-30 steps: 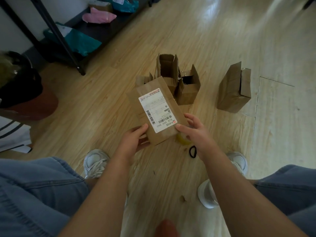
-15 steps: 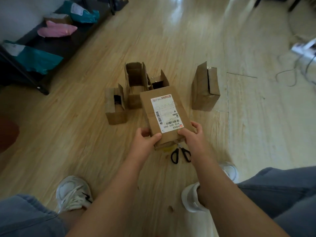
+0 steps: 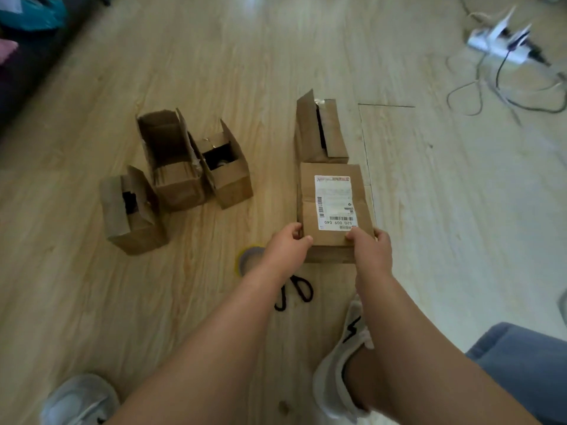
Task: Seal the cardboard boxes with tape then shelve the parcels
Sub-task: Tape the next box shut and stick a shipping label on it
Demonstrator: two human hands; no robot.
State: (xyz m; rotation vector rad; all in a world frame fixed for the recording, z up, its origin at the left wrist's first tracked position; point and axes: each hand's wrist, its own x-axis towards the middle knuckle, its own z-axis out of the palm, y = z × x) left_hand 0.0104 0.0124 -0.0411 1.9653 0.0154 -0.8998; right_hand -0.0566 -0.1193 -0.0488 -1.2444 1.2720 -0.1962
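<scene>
Head cam: both hands grip the near end of the labelled box (image 3: pixel 333 207), left hand (image 3: pixel 287 244) curled round its left corner, right hand (image 3: pixel 370 246) round the right. It sits just in front of a flap-open box (image 3: pixel 322 133). Three more open boxes (image 3: pixel 175 173) stand off to the left; two show something dark inside, can't tell what. Tape roll (image 3: pixel 247 256) and scissors (image 3: pixel 297 291) lie on the floor by the left wrist.

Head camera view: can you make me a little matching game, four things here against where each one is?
Things: 1 labelled box; 2 tape roll; 3 scissors; 4 power strip.
Places: A top right, among cables; B on the floor, just left of the white shoe; C gripped by left hand and right hand; D partly hidden behind that left hand.
Pairs: 1-C, 2-D, 3-B, 4-A.
</scene>
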